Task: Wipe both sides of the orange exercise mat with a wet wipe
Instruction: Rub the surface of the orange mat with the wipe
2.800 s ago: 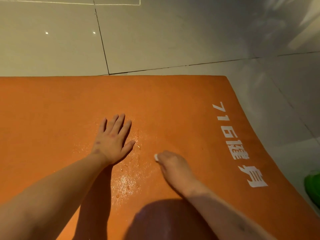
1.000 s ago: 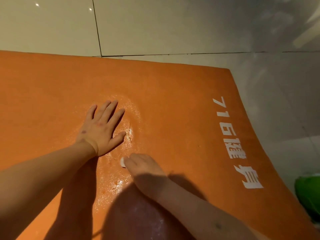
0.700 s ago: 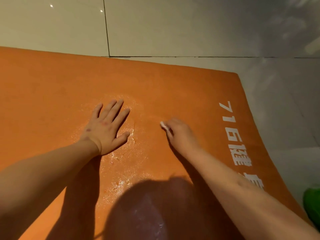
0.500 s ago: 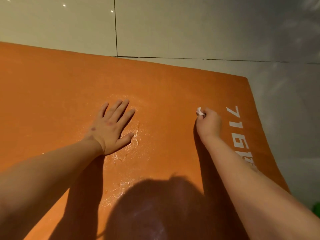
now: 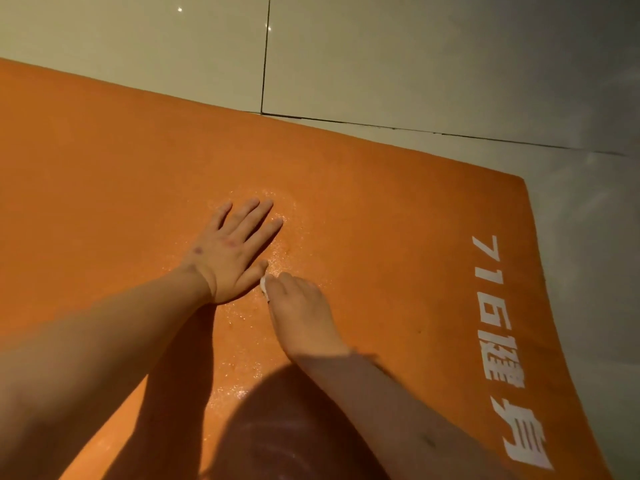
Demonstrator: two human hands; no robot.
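The orange exercise mat lies flat on the floor and fills most of the view, with white printed characters along its right edge. My left hand rests flat on the mat with fingers spread. Just below its thumb, my right hand grips a small white wet wipe and holds it against the mat. Only a sliver of the wipe shows past the fingers. A glistening wet patch surrounds both hands.
Pale glossy floor tiles with dark grout lines lie beyond the mat's far edge and to its right. The shadow of my head falls on the mat at the bottom centre.
My right hand swept the wipe out toward the printed characters at the right, then came back left to just beside my left thumb. My left hand stayed planted.
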